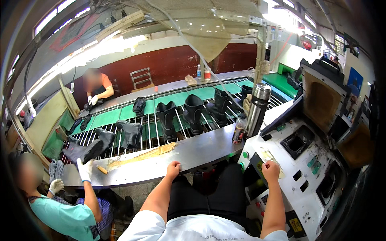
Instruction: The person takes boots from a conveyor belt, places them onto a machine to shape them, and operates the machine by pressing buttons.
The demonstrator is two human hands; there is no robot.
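Note:
My left hand rests curled on the front edge of the grey steel counter, holding nothing. My right hand rests closed on the corner of a white machine console, beside a green button. Several black rubber boots stand on a roller conveyor with green mats beyond the counter. A steel flask and a small bottle stand between counter and console.
A co-worker in a teal shirt at lower left reaches a white-gloved hand to a boot. Another person in orange works at the conveyor's far side. A yellowish glue smear lies on the counter. Machines crowd the right.

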